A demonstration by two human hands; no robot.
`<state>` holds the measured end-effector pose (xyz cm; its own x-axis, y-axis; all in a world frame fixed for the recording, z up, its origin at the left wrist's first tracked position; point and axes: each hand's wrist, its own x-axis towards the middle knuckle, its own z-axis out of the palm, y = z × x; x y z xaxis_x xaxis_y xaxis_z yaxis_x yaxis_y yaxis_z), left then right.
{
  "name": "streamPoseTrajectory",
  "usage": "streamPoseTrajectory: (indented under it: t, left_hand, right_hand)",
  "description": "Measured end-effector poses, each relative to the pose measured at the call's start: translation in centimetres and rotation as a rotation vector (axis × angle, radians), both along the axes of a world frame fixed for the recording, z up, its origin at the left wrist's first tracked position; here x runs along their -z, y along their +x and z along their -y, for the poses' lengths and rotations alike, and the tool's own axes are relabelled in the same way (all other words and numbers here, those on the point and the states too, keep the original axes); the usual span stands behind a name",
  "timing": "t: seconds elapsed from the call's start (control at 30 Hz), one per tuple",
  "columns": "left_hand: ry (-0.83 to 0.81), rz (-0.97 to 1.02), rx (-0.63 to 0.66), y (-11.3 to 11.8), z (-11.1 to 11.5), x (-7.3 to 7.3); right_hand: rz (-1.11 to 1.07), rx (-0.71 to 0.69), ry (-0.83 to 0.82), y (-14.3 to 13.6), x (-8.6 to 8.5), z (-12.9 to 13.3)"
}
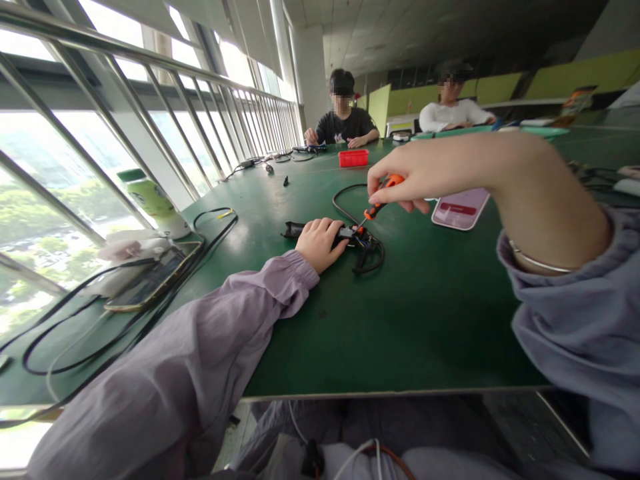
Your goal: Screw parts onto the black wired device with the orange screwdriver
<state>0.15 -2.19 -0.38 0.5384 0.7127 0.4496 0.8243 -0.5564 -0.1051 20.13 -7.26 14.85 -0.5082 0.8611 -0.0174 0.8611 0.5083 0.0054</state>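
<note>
My right hand [400, 175] grips an orange and black screwdriver [376, 209], its shaft slanting down to the left. The tip meets one end of a black elongated device [295, 229] lying on the green table. Thin coloured wires and a black cable [371, 265] come out at that end; the cable loops on the tabletop. My left hand [323, 241] is closed over the device's middle and presses it against the table. The exact part under the screwdriver's tip is too small to make out.
A phone [459, 209] with a lit screen lies right of the work. At left are another phone [155, 277], black cables [220, 223] and a green cup [155, 203]. A red tray [353, 158] stands farther back. Two people sit across the table; a metal railing [165, 73] runs along the left.
</note>
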Motion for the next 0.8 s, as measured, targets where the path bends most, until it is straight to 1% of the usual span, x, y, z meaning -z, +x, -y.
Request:
streamPoseTrajectory:
  t: [0.13, 0.37, 0.6, 0.8]
  left_hand:
    - [-0.003, -0.003, -0.004, 0.07, 0.05, -0.08]
    - [-0.003, 0.004, -0.003, 0.01, 0.05, -0.07]
    - [-0.002, 0.004, 0.004, 0.06, 0.0, -0.06]
    - [-0.003, 0.01, 0.002, 0.1, -0.06, -0.06]
  right_hand:
    - [0.02, 0.01, -0.033, -0.27, 0.01, 0.31]
    - [-0.013, -0.053, -0.012, 0.03, 0.0, 0.13]
    - [-0.022, -0.069, 0.006, -0.07, 0.12, 0.16]
    - [0.002, -0.015, 0.01, -0.62, 0.08, 0.78]
